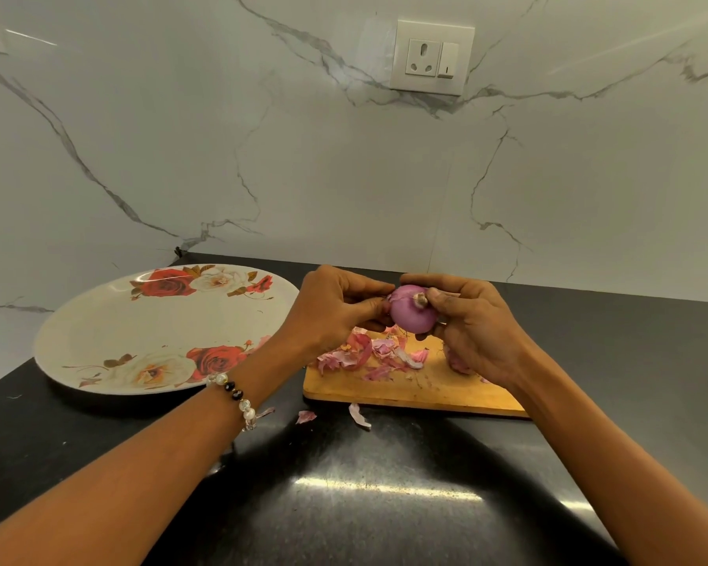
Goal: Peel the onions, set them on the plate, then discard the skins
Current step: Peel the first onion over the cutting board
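Both hands hold one red onion (410, 314) in the air above the far end of a wooden cutting board (417, 392). The right hand (473, 328) cups the onion from the right, its thumb pressed beside the dry root stub on top. The left hand (336, 310) grasps the onion's left side, fingertips pinching at a bit of skin there. The onion's visible face is smooth and purple.

Loose onion skins (368, 353) lie heaped on the board beneath the hands, and a few scraps (358, 414) lie on the black surface (385, 504) just in front of the board. A floral plate (99, 345) sits to the left of the board, nothing on its visible part. A beaded bracelet (238, 396) circles the left wrist. A wall socket (431, 57) is set in the marble backsplash.
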The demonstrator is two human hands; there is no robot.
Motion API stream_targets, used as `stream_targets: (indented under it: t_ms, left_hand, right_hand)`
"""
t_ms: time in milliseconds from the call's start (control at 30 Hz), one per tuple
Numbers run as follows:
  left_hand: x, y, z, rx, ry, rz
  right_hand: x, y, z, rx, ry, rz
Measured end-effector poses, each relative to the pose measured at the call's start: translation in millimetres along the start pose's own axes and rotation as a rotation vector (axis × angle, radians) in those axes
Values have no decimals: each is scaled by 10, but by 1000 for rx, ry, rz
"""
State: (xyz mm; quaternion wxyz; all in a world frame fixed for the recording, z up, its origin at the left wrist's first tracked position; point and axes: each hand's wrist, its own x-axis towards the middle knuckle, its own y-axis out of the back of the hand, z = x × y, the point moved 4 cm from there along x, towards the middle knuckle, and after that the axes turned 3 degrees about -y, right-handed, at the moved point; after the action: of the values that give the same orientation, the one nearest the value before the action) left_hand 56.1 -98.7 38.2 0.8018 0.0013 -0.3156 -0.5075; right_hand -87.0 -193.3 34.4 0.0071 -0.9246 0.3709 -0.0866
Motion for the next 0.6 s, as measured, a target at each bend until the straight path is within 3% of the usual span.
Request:
stream_targets:
  t_ms: [367, 600]
  left_hand:
    - [-25, -15, 13, 189, -101, 151]
    - [-17, -31, 3, 187, -89, 189]
  right_hand:
    - [-7, -40, 20, 16, 10, -20]
    - [-2, -39, 16, 64, 8, -31]
